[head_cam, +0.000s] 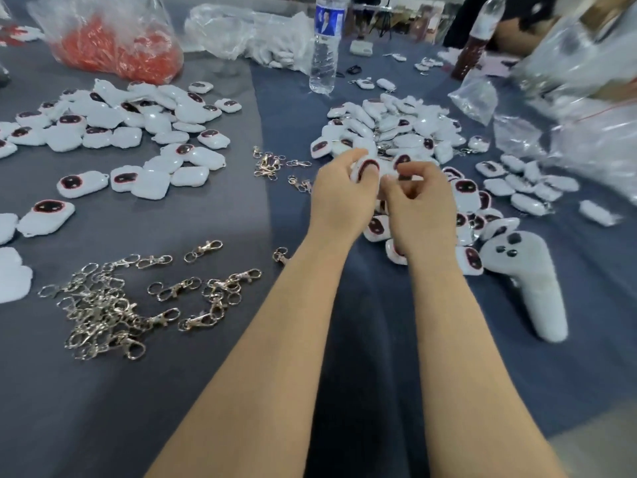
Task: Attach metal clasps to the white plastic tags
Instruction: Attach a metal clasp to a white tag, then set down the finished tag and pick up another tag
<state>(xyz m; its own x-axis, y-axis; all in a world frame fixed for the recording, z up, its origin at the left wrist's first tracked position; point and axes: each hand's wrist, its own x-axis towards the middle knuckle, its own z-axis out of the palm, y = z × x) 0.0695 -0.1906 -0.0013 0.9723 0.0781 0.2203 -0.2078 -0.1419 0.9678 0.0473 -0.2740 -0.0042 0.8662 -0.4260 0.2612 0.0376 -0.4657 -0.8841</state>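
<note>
White tag (pixel 366 168) pinched in left grip (pixel 339 198), beside right grip (pixel 422 205).

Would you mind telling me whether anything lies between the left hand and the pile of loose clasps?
Nothing visible does: only cloth and stray clasps lie between the left hand and the clasp pile, though that hand grips a white tag.

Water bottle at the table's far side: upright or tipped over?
Upright: the water bottle stands on its base, its neck rising past the picture's top edge.
</note>
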